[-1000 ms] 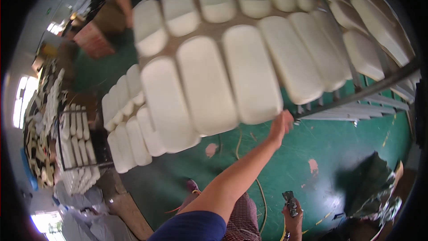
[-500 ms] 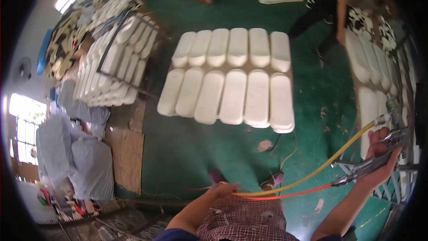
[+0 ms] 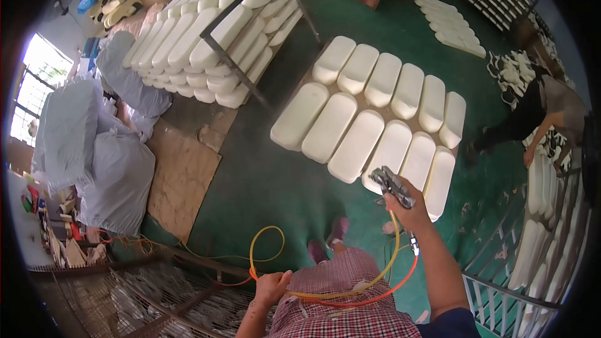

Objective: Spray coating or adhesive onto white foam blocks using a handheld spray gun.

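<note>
My right hand (image 3: 408,209) is closed around a metal spray gun (image 3: 393,186), which points away from me over the near row of white foam pads (image 3: 355,145). A yellow hose (image 3: 398,238) and an orange hose (image 3: 400,283) run from the gun toward my left hand (image 3: 270,288). That hand, low in front of my checked apron, is closed around the hoses, and a yellow loop rises beside it. The pads lie in two rows on a brown board on the floor. No spray can be made out.
Left, more white pads (image 3: 164,44) are stacked by a metal frame (image 3: 241,75). Grey sacks (image 3: 122,175) and a cardboard sheet (image 3: 178,175) lie nearer. A wire mesh rack (image 3: 188,294) is at lower left. Far right, a person (image 3: 551,109) bends over another padded rack (image 3: 501,303).
My view has turned to the right. My right hand has brought the spray gun from the right-hand rack across to the pads in the middle. My left hand still grips the hoses.
</note>
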Demonstrator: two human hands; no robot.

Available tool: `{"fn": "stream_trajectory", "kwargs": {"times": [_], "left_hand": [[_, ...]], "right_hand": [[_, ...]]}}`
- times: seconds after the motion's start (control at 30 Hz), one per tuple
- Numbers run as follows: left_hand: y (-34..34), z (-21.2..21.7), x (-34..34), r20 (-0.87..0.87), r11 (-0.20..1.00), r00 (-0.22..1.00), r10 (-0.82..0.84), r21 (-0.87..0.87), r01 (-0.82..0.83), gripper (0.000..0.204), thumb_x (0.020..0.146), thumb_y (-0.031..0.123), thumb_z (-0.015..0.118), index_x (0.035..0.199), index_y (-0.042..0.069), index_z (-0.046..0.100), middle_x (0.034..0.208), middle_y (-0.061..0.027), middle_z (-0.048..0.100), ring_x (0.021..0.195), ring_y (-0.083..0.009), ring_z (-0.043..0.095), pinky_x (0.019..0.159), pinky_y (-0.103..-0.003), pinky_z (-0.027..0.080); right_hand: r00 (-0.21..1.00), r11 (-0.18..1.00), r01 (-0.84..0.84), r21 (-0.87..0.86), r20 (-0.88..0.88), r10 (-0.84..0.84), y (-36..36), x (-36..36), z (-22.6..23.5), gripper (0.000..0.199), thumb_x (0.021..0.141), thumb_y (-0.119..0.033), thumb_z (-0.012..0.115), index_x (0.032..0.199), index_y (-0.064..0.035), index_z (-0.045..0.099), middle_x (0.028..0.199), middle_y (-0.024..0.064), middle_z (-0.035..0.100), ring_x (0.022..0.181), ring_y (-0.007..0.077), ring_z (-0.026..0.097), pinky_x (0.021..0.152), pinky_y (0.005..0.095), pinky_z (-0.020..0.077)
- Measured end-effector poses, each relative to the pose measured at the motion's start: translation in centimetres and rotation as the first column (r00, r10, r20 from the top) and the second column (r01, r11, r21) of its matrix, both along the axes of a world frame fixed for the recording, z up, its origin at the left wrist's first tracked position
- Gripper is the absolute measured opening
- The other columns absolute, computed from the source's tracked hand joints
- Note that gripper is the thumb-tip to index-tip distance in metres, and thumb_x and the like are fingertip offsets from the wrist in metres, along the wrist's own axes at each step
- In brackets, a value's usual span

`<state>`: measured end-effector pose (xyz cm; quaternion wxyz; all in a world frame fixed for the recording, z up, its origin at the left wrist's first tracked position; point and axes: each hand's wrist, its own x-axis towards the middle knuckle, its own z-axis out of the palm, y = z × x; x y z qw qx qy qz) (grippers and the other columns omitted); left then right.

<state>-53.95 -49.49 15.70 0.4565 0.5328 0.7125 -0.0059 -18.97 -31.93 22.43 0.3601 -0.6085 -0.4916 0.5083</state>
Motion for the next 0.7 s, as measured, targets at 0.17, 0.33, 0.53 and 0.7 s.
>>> {"fn": "stream_trajectory", "kwargs": {"times": [0.17,0.33,0.53,0.7], "left_hand": [[3.0,-0.9,0.8,-0.011,0.998,0.998,-0.057,-0.008,0.057,0.046,0.089,0.046,0.047,0.076,0.007,0.066,0.072,-0.0166,0.064,0.074,-0.0377,0.062,0.066,-0.048,0.048],[6.2,-2.1,1.6,0.003,0.998,0.998,-0.059,0.004,0.059,0.041,0.088,0.044,0.051,0.077,0.008,0.067,0.071,-0.0165,0.064,0.072,-0.037,0.063,0.065,-0.047,0.049],[8.5,-5.1,3.5,0.09,0.998,0.996,-0.022,-0.053,0.027,0.033,0.086,0.039,0.056,0.08,0.009,0.069,0.071,-0.0162,0.064,0.07,-0.0357,0.063,0.064,-0.046,0.05],[8.4,-7.4,4.8,0.147,0.967,0.989,0.01,-0.253,0.028,0.031,0.085,0.038,0.057,0.086,0.009,0.069,0.074,-0.0137,0.066,0.072,-0.0331,0.064,0.066,-0.041,0.05]], "right_hand": [[0.995,0.984,0.068,0.165,0.054,-0.078,6.6,0.0,-1.8,0.042,0.084,-0.009,0.064,0.124,0.0002,0.051,0.083,0.0037,0.063,0.068,0.009,0.059,0.061,0.0242,0.0498],[0.996,0.997,-0.078,0.027,0.038,0.077,8.7,-0.5,-2.0,0.045,0.083,-0.01,0.066,0.123,0.0027,0.05,0.085,0.0047,0.064,0.07,0.0087,0.057,0.065,0.0248,0.0482],[0.997,0.997,-0.044,0.058,0.066,0.04,13.2,0.4,-3.0,0.044,0.084,-0.01,0.065,0.124,0.0032,0.05,0.085,0.0044,0.063,0.071,0.0096,0.058,0.065,0.0241,0.0487],[0.997,0.997,0.003,0.082,0.078,-0.01,15.8,0.6,-5.0,0.043,0.084,-0.008,0.064,0.124,0.0031,0.05,0.086,0.0051,0.063,0.07,0.0097,0.059,0.065,0.0244,0.0489]]}}
